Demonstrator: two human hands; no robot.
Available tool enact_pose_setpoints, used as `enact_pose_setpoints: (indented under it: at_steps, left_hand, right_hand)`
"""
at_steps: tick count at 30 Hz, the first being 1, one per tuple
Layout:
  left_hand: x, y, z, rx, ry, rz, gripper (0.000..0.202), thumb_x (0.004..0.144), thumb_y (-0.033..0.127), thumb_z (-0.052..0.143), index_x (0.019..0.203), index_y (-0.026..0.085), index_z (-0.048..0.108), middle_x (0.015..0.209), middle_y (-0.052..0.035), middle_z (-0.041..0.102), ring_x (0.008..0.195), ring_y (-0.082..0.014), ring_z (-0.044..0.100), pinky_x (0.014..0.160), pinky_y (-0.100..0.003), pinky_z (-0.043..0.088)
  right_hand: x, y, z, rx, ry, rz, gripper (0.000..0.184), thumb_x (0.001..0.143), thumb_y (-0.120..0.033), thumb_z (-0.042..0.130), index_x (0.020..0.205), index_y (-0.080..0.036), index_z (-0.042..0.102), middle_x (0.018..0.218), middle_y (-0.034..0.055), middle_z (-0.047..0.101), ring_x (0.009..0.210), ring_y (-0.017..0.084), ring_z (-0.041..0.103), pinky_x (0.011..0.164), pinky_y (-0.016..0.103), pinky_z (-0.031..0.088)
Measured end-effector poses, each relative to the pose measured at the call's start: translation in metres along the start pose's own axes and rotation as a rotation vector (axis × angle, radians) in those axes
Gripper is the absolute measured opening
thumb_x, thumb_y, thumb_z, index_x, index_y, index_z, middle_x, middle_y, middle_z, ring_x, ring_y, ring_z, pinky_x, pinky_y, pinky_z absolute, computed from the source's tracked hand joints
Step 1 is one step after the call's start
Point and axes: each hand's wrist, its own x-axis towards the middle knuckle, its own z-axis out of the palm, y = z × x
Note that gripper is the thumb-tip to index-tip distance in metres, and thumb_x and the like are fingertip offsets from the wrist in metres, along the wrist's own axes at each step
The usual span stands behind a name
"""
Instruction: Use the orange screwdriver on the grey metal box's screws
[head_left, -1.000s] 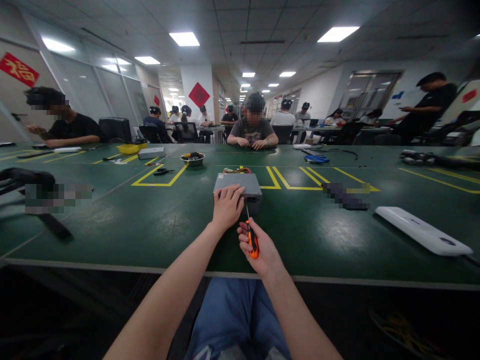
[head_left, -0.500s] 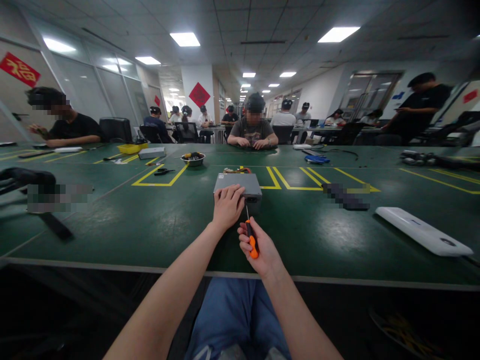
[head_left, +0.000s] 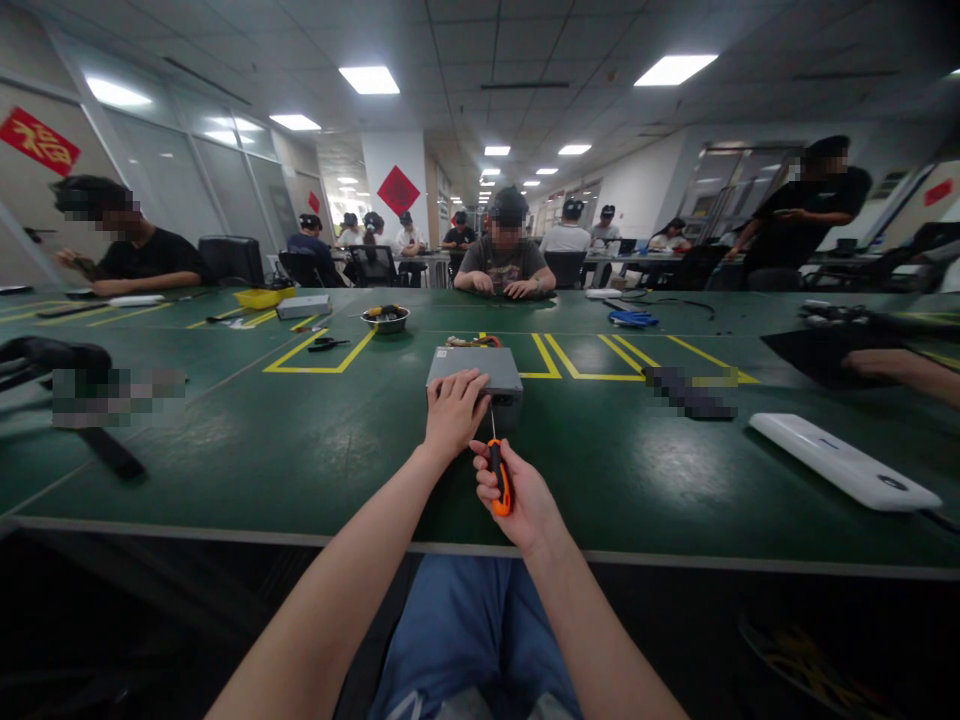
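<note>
In front of me on the table sits a grey metal computer power supply unit [head_left: 491, 366], its power socket facing me and coloured cables at its far side. My left hand [head_left: 456, 408] grips its near left part, fingers bent over the top edge. A screwdriver [head_left: 501, 483] with an orange and black handle is held in my right hand [head_left: 521, 492], fingers wrapped around the handle. Its thin shaft points up to the unit's near face, just below the socket; whether the tip sits in a screw is too small to tell.
The green table [head_left: 360, 480] has yellow tape outlines. A metal bowl [head_left: 385, 320] with tools stands beyond, near a black tool [head_left: 328, 344]. At right lie a white device [head_left: 844, 462] and a dark pixelated object [head_left: 691, 393]. Another person's hand [head_left: 900, 366] reaches in with a black item.
The screwdriver handle has turned slightly in my right hand, which shifted a little left. My left hand stays in place. At right, another person's hand with a black item has come into view.
</note>
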Motion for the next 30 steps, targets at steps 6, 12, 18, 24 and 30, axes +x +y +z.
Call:
enact_pose_setpoints:
  at_steps: [6,12,18,24,30]
  left_hand:
    - [0.000,0.000,-0.001,-0.001,0.005,0.005,0.030,0.090,0.032,0.042,0.118,0.026,0.052,0.123,-0.0052,0.056,0.115,-0.0214,0.047,0.096,-0.041,0.027]
    - [0.000,-0.001,-0.002,-0.005,0.003,0.015,0.029,0.090,0.031,0.042,0.117,0.026,0.051,0.123,-0.0055,0.056,0.116,-0.0211,0.046,0.097,-0.040,0.027]
    - [0.000,-0.001,-0.002,-0.010,0.001,0.013,0.029,0.090,0.031,0.043,0.117,0.025,0.052,0.123,-0.0058,0.056,0.116,-0.0212,0.046,0.097,-0.041,0.027]
    - [0.000,0.000,-0.004,-0.010,-0.001,0.012,0.029,0.090,0.031,0.043,0.117,0.026,0.052,0.122,-0.0057,0.057,0.116,-0.0214,0.047,0.097,-0.041,0.027]
    - [0.000,0.000,-0.003,-0.011,-0.010,0.001,0.029,0.090,0.031,0.043,0.117,0.026,0.052,0.123,-0.0059,0.057,0.116,-0.0214,0.046,0.098,-0.041,0.026]
  right_hand:
    - [0.001,0.004,-0.001,0.008,0.056,-0.061,0.024,0.091,-0.019,0.044,0.070,-0.011,0.052,0.060,0.0024,0.054,0.042,0.004,0.044,0.033,0.009,0.033]
    - [-0.006,0.000,-0.006,0.008,0.035,-0.049,0.023,0.090,-0.024,0.046,0.071,-0.012,0.052,0.059,0.0014,0.052,0.040,0.003,0.041,0.033,0.010,0.034]
    - [-0.011,-0.017,-0.019,-0.039,0.024,-0.091,0.020,0.088,-0.023,0.047,0.072,-0.013,0.051,0.058,0.0002,0.051,0.036,0.003,0.037,0.029,0.010,0.029]
    - [-0.014,-0.021,-0.019,-0.038,0.029,-0.093,0.023,0.090,-0.021,0.042,0.070,-0.012,0.050,0.057,0.0008,0.051,0.035,0.002,0.036,0.029,0.010,0.028]
    - [-0.017,-0.019,-0.018,0.013,0.038,-0.086,0.022,0.090,-0.021,0.043,0.071,-0.013,0.050,0.058,0.0007,0.051,0.036,0.002,0.037,0.029,0.010,0.030]
